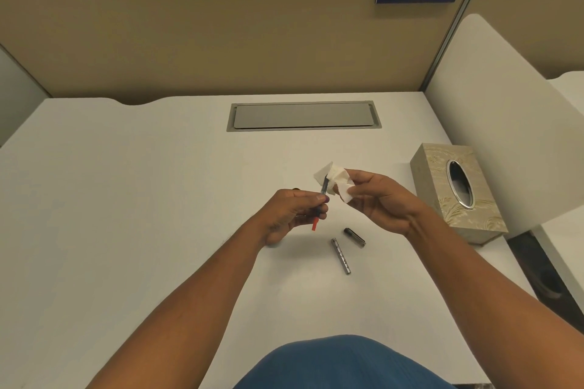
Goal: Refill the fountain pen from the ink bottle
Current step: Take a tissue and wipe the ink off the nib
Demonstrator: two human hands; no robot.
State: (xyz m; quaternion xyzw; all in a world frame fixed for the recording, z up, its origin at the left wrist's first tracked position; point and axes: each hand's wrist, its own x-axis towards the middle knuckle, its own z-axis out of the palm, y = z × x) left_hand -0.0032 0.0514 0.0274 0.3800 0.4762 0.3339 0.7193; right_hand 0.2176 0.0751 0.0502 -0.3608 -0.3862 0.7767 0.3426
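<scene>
My left hand (292, 215) grips the fountain pen's inner section (321, 199), a thin dark tube with a red end sticking out below my fingers. Its nib end points up into a crumpled white tissue (335, 180), which my right hand (382, 202) pinches around the tip. Two loose metal pen parts lie on the white desk (126, 199) below my hands: a long silver barrel (341, 256) and a shorter dark cap (354, 237). A small dark object peeks out behind my left hand, mostly hidden; I cannot tell if it is the ink bottle.
A beige patterned tissue box (458, 193) with an oval opening stands at the right. A grey cable hatch (303, 116) is set in the desk at the back. Beige partition panels enclose the back, white dividers the sides.
</scene>
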